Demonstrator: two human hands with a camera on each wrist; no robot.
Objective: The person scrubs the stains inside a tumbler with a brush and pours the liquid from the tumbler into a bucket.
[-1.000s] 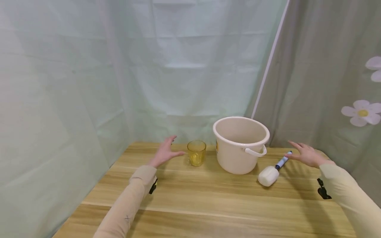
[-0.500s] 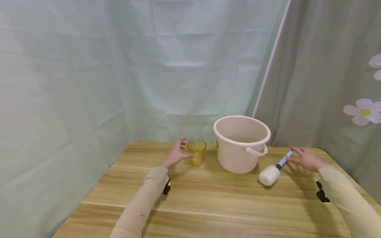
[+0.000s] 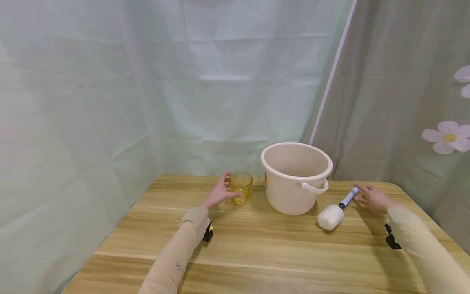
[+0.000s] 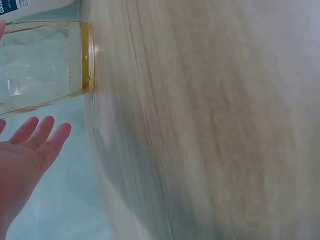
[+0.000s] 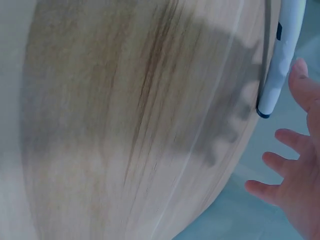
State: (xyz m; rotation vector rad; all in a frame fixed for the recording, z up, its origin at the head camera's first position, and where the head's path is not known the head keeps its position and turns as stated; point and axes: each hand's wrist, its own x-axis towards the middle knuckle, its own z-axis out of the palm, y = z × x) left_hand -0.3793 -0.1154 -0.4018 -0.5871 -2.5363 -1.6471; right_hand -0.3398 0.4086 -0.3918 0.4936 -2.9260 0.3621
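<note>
A yellow transparent glass [image 3: 242,183] stands upright on the wooden table. My left hand [image 3: 216,196] is at its left side, thumb in front and the other fingers reaching behind. In the left wrist view, a small gap shows between those fingertips and the glass [image 4: 42,65]. To the right lies a sponge cup brush [image 3: 331,217] with a white head and a light blue handle. Over the handle's far end, my right hand [image 3: 374,199] hovers with parted fingers. The right wrist view has the thumb beside the handle [image 5: 285,60], the other fingers spread below its tip.
Between the glass and the brush stands a cream bucket [image 3: 290,196] with a white handle [image 3: 315,188] hanging on its near right side. Pale curtains [image 3: 227,98] hang right behind the table [image 3: 271,253], and a grey curtain with flower prints is at the right.
My left hand has moved right, up to the glass, its thumb now in front of it. My right hand has lowered slightly toward the brush handle, its fingers bending more. Glass, bucket and brush stay put.
</note>
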